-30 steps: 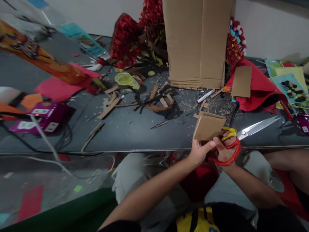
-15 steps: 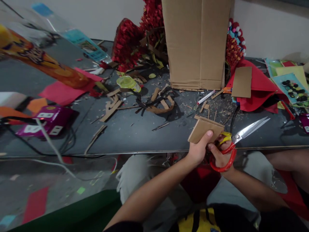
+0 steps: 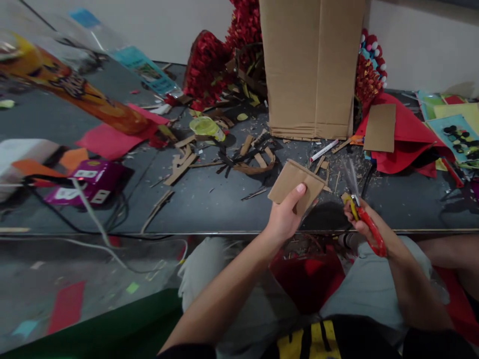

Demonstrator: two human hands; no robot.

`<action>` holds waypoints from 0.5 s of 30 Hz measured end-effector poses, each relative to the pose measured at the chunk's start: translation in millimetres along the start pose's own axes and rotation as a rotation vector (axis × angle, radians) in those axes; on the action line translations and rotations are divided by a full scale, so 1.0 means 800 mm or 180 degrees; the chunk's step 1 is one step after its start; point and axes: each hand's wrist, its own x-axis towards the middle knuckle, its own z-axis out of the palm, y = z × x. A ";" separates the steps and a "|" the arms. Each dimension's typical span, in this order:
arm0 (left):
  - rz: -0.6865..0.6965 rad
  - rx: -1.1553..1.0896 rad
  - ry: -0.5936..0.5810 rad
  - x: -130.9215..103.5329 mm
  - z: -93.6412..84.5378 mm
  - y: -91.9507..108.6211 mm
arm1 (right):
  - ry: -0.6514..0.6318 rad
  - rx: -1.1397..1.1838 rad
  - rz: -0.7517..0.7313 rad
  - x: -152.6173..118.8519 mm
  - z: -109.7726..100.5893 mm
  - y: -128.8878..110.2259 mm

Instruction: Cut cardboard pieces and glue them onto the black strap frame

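My left hand [image 3: 286, 214] grips a small rectangular piece of cardboard [image 3: 290, 182], thumb on top and fingers beneath, just above the table's front edge. To its right, apart from the cardboard, my right hand [image 3: 362, 219] is closed around scissors [image 3: 374, 237] with red and yellow handles. Their blades [image 3: 352, 179] point away from me over the table and are blurred, so I cannot tell how far apart they are. Behind the cardboard lie thin cardboard strips [image 3: 258, 162] and a white marker [image 3: 324, 150].
A tall cardboard box [image 3: 310, 75] stands at the back between red fringed decorations [image 3: 207, 67]. On the left are an orange bottle [image 3: 93, 102], a clear bottle [image 3: 145, 72] and a purple power strip [image 3: 90, 179] with cables. Red sheets [image 3: 409, 134] lie right.
My hands have separated. The left has moved left with the cardboard; the right has turned the scissors from pointing right to pointing away from me. The view has shifted slightly.
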 end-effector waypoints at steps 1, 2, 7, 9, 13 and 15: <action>-0.0002 0.0010 0.0023 0.000 -0.003 0.002 | -0.0117 -0.0106 0.0050 -0.003 -0.003 0.001; -0.0017 0.0020 0.0040 0.000 -0.005 0.004 | -0.0191 -0.0202 0.0082 -0.005 -0.006 0.001; -0.0050 0.0130 -0.0020 -0.002 -0.006 0.009 | -0.0442 -0.0638 0.0198 -0.010 -0.015 -0.005; -0.0029 0.0154 -0.0063 -0.002 -0.004 0.009 | -0.0532 -0.0731 0.0244 -0.009 -0.015 -0.011; 0.0044 0.0209 -0.0022 -0.002 -0.002 0.008 | -0.0508 -0.0876 0.0271 -0.005 -0.011 -0.024; 0.0106 0.0263 -0.0008 -0.003 -0.002 0.007 | -0.0493 -0.1037 0.0320 -0.005 -0.008 -0.027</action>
